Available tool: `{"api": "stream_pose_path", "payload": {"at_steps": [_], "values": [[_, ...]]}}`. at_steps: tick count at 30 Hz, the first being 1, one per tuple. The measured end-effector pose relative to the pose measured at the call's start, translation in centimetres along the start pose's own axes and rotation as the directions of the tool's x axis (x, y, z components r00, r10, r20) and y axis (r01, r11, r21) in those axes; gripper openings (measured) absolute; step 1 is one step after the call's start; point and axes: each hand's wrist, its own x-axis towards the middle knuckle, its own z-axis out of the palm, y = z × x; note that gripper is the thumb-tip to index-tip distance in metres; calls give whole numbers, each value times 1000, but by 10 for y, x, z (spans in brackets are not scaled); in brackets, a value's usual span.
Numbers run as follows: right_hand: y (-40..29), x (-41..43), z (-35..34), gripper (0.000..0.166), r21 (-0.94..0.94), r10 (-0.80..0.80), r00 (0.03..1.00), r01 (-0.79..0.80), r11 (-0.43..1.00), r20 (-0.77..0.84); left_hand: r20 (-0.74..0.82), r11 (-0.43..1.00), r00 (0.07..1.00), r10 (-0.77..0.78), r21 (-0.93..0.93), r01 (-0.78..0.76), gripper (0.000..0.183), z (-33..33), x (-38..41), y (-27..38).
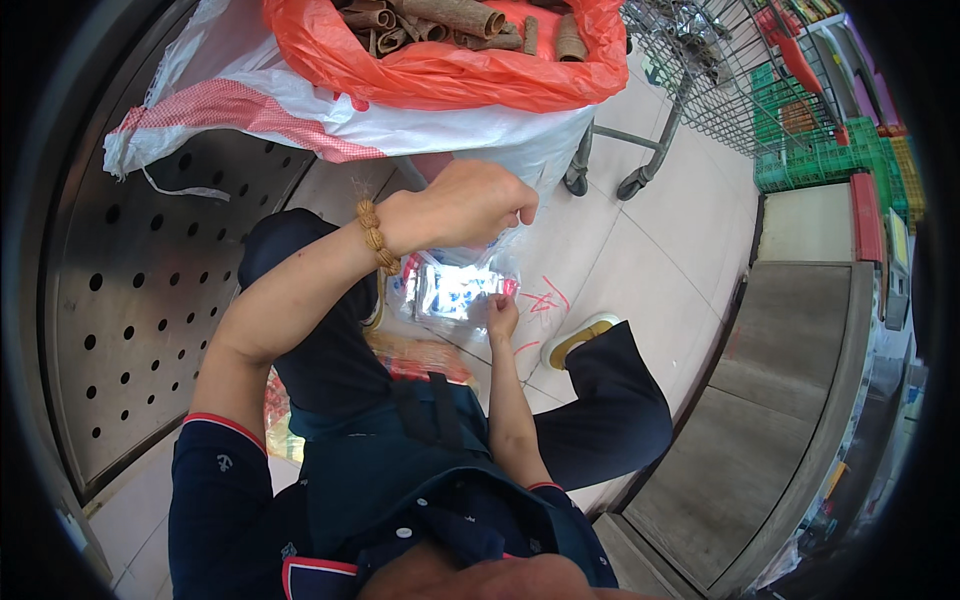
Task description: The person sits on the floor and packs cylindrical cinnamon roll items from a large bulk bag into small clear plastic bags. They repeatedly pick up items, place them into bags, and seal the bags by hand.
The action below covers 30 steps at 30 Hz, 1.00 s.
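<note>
My left hand, with a beaded bracelet at the wrist, is held high with curled fingers over clear plastic; whether it grips that plastic is hidden. Below it, a stack of clear printed plastic bags lies low between my legs, shining in the light. My right hand pinches the right edge of these bags. Beyond my hands stands a white woven sack. A red plastic bag lines its mouth and holds rolled brown bark pieces that look like cinnamon.
A perforated metal panel rises at left. A wire shopping cart stands at upper right, near green plastic crates. A grey cabinet or platform runs along the right. Another printed package lies near my knees on the tiled floor.
</note>
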Motion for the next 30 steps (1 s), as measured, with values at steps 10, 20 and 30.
{"api": "stream_pose_path", "payload": {"at_steps": [10,20,30], "values": [[-64,18,-14,42,118,-21,998,27,993,-53,144,969,987,-70,-225,101,13,-17,6,12],[-289,-13,-99,16,846,-586,707,-32,532,395,123,806,992,-12,-586,82,45,-15,6,13],[-319,-30,-115,10,949,-85,993,105,298,-83,171,147,984,-48,-973,176,58,15,8,23]]}}
